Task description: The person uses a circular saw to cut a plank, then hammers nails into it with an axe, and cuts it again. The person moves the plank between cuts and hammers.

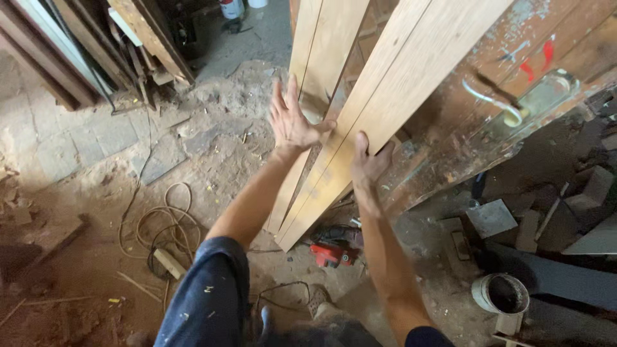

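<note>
Two long pale wooden planks stand on end on the dusty floor and lean away from me. My left hand [290, 119] is spread flat, fingers apart, against the edge of the left plank [321, 45]. On the lower edge of the right plank [411, 71], my right hand [367, 164] has its fingers curled around the wood. The bottom ends of both planks rest near a red power tool [331, 252].
An old door [514, 96] with a metal handle leans behind the planks at the right. Coiled cable [164, 225] lies on the floor at the left. A metal can [501, 294], wood offcuts and blocks crowd the right. More boards lean at top left.
</note>
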